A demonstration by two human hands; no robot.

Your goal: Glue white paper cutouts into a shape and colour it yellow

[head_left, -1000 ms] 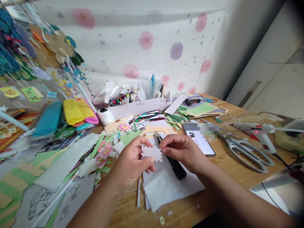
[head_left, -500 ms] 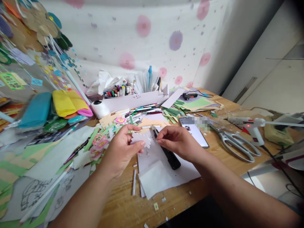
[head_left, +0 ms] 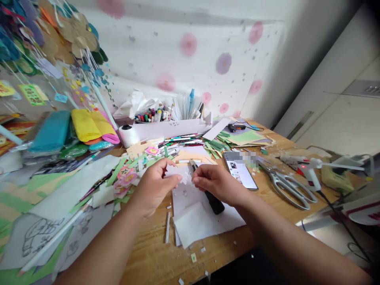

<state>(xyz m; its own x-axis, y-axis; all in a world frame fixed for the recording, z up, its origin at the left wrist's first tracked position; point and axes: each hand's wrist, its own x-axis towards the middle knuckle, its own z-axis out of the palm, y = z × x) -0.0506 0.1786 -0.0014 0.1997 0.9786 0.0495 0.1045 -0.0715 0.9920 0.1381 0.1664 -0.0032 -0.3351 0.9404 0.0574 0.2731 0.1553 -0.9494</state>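
Observation:
A small white paper cutout (head_left: 184,174) with a jagged, notched edge is pinched between the thumb and fingers of my left hand (head_left: 154,184). To its right, my right hand (head_left: 215,183) is closed, thumb against fingertips; whatever those fingers hold, if anything, is too small to make out. Beneath that hand a black utility knife (head_left: 216,205) lies on a white sheet (head_left: 233,217), its middle partly covered by my fingers. A smaller translucent white paper piece (head_left: 191,225) rests on the sheet, with tiny scraps near it.
To the right are a phone (head_left: 243,174), large scissors (head_left: 289,190) and a hot glue gun (head_left: 311,172) with a red light. Markers (head_left: 152,114) stand behind. Paper scraps (head_left: 124,174) and drawings (head_left: 41,233) cover the left side. A thread spool (head_left: 129,136) stands behind them.
The view has shifted slightly. The cutout has turned a little in my left hand and shows less of its face. My right hand remains pinched close beside it.

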